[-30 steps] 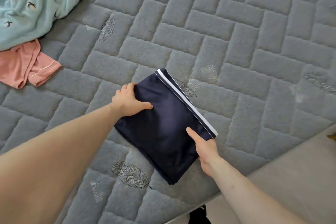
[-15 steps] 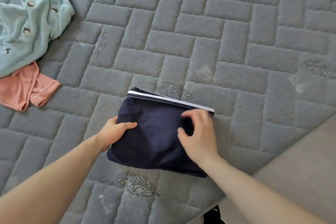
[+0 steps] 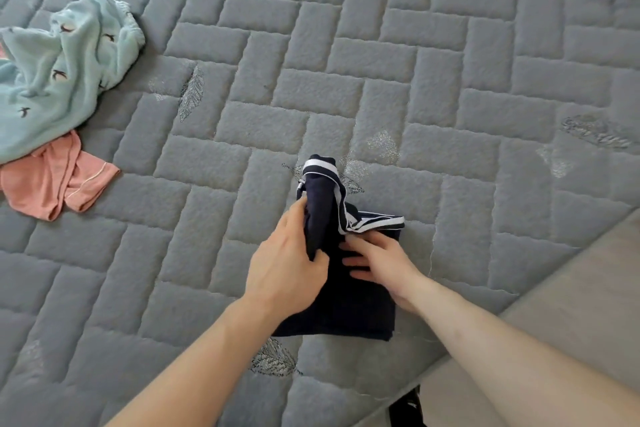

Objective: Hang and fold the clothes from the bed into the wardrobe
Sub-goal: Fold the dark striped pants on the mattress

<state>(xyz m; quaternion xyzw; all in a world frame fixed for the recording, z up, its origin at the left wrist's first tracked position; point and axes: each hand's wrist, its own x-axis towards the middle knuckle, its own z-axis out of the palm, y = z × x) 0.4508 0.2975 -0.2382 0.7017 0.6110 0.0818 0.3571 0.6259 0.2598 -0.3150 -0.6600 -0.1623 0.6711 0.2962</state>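
On the bed (image 3: 381,87), the left hand (image 3: 287,267) gripped a raised fold of the navy garment (image 3: 356,308) (white-trimmed); the right hand (image 3: 381,263) pressed it flat, fingers straight.

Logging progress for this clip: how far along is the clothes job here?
Nothing looks put away yet. In hand: the left hand lifts a flap of the navy garment while the right hand presses it to the bed. Left: the mint garment and pink garment, both crumpled.
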